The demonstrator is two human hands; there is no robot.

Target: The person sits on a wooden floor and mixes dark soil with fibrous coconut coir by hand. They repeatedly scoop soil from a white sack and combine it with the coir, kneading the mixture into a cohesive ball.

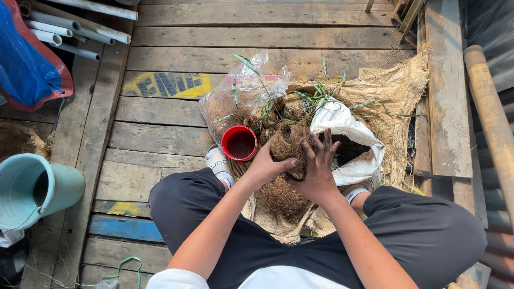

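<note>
1. Across the frame's middle, on the plank floor (160, 139), a tan sack (396, 85) lies spread out under everything the person works with; it looks like coarse, limp cloth.
2. At lower centre of that sack sits the fibre clump (284, 176), a brown, hairy mass like coconut husk. I judge it light, springy and loose, apt to shed strands, so it is best taken with spread fingers around its bulk, not by a pinch at the edge.
3. Left hand (266, 167) presses the clump's left side, thumb pointing right, fingers curled into the fibres. Right hand (317, 170) lies on its top right, fingers spread wide and dark with soil. Both grip the clump between them.
4. Right of centre, a white bag (342, 126) stands open and holds dark soil; its thin wall will sag if pulled.
5. Upper centre, a clear bag (241, 96) holds more brown fibre with green shoots poking out.
6. At far left, a teal bucket (32, 187) lies tipped on its side; its contents are in shadow.
7. Just left of the hands, a red pot (239, 143) stands upright and looks empty, stiff plastic.
</note>
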